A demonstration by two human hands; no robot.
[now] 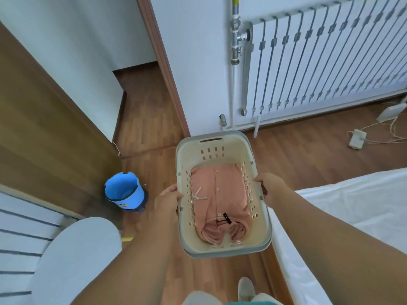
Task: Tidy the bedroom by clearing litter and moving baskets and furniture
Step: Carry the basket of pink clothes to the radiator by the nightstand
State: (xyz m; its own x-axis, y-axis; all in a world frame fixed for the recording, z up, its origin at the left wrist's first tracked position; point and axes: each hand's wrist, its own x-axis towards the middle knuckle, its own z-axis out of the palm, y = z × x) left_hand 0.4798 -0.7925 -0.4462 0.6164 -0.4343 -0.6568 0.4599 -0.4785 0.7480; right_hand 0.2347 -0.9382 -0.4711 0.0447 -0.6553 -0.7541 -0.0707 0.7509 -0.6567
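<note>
A cream plastic laundry basket (259,227) with slotted walls is held above the wooden floor in the middle of the view. A folded pink buttoned garment (220,194) lies in its bottom. My left hand (168,200) grips the basket's left rim, thumb over the edge. My right hand (269,183) grips the right rim. Both forearms reach in from the bottom of the view.
A small blue bin (124,190) stands on the floor at the left, beside a wooden cabinet (44,137). A white radiator (326,60) lines the far wall. A bed with a white sheet (352,208) is at the right. A power adapter with cables (357,138) lies on the floor.
</note>
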